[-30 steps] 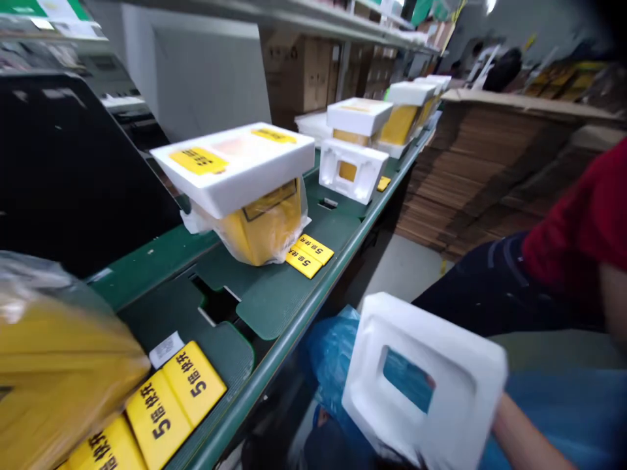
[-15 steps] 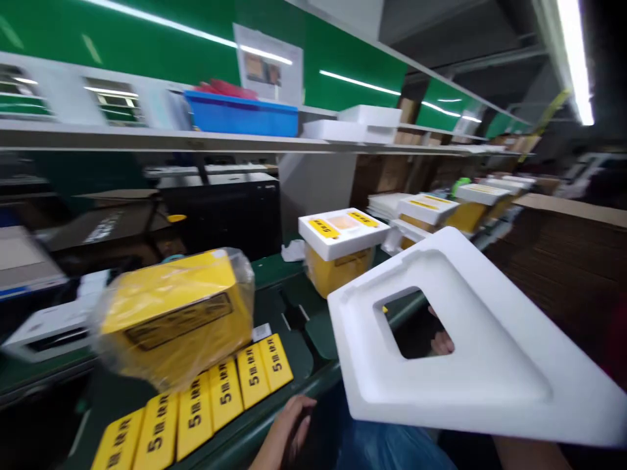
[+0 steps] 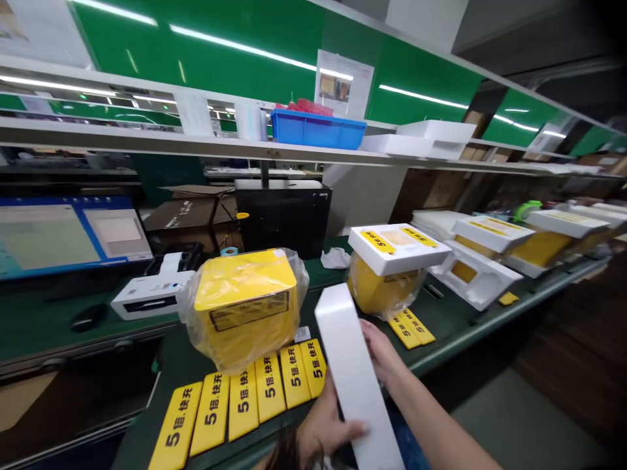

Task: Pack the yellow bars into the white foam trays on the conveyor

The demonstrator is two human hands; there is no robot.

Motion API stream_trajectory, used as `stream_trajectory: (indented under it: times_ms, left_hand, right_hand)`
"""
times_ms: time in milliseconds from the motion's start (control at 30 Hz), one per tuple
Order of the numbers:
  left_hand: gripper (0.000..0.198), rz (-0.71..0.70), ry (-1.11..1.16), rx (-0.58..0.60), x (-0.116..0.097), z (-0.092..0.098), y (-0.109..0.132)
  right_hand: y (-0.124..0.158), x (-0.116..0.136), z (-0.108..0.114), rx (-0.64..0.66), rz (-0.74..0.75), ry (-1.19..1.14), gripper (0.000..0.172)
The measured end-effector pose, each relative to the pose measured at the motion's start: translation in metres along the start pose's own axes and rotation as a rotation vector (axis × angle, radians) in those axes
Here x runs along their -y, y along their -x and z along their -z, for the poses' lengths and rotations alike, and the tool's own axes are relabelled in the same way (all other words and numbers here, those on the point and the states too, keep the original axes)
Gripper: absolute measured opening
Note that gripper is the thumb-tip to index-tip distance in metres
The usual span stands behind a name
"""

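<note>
Both hands hold a white foam tray (image 3: 355, 378), turned edge-on near the front of the green belt (image 3: 455, 320). My left hand (image 3: 321, 427) grips its lower end with the thumb laid across it. My right hand (image 3: 379, 349) wraps its far side. Just left of the tray stands a yellow box in a clear plastic bag (image 3: 245, 307). In front of that box lies a row of several yellow cards printed "5" (image 3: 245, 401). To the right stands another bagged yellow box capped with a white foam tray (image 3: 394, 267).
Further right along the belt are more foam-capped yellow boxes (image 3: 494, 238) and a loose foam piece (image 3: 473, 277). A white label printer (image 3: 149, 294), a monitor (image 3: 68, 235) and a black box (image 3: 281, 212) stand behind. A shelf above carries a blue bin (image 3: 318, 130).
The view swung left and up from the floor side to the belt. The foam tray rose from beside my lap, turned from flat to edge-on, and my left hand took hold of it.
</note>
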State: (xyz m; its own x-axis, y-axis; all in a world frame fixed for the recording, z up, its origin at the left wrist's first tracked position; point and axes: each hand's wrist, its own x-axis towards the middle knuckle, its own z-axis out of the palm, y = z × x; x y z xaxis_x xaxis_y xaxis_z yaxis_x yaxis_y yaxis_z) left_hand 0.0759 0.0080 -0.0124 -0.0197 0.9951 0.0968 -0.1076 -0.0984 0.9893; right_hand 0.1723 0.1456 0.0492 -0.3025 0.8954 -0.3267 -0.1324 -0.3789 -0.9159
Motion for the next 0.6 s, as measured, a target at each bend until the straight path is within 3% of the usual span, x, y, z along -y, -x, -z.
stream_trajectory:
  times_ms: [67,133,300,367,500,600]
  left_hand:
    - [0.088,0.014,0.107,-0.117,-0.005,-0.016,-0.017]
    - [0.078,0.078,0.230,-0.225,-0.010,-0.025,-0.035]
    - [0.067,0.144,0.345,-0.377,-0.025,-0.018,-0.098]
    - [0.063,0.223,0.359,-0.377,-0.029,-0.016,-0.129]
    - [0.055,0.309,0.397,-0.327,-0.032,-0.025,-0.170]
    - [0.061,0.345,0.299,-0.264,-0.020,-0.036,-0.161]
  right_hand:
    - [-0.004,0.001,-0.005,-0.054,0.035,0.012,0.047]
    - [-0.002,0.002,0.005,-0.109,0.167,0.184,0.052]
    - [0.025,-0.004,0.047,0.024,0.418,0.951,0.071]
    - [0.025,-0.007,0.055,-0.026,0.485,1.221,0.073]
    - [-0.016,0.003,0.059,-0.204,0.557,1.521,0.063]
    - [-0.060,0.022,0.065,-0.269,0.461,1.552,0.061]
